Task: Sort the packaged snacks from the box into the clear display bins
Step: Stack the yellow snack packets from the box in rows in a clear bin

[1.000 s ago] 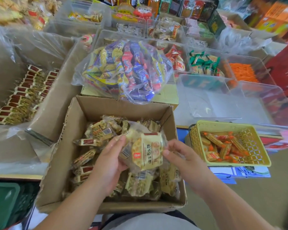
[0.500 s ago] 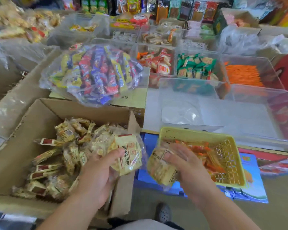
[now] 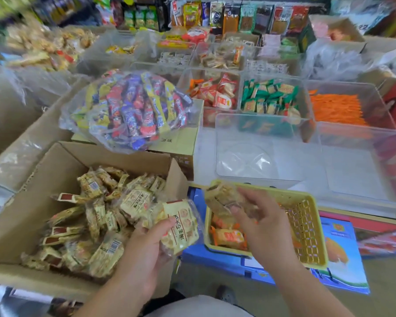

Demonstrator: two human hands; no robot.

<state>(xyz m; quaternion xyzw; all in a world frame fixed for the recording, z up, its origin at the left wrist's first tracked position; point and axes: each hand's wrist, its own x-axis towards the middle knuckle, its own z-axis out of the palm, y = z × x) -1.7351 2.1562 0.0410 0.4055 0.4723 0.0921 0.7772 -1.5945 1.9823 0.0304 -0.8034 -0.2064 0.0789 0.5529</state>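
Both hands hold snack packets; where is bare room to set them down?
The near clear bin, between the green packets and the yellow basket, is bare; so is the right clear bin, before the orange strips. Crowded: the cardboard box and the bag of wrapped bars.

We see a shop corner in soft, even light. At the back stands a rack of hanging packets (image 3: 247,19), a little blurred. The floor (image 3: 386,294) is plain grey-beige. The bench (image 3: 206,156) top is white.

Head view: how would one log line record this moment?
left hand: grips snack pack | right hand: holds blurred pack over yellow basket | box: part full
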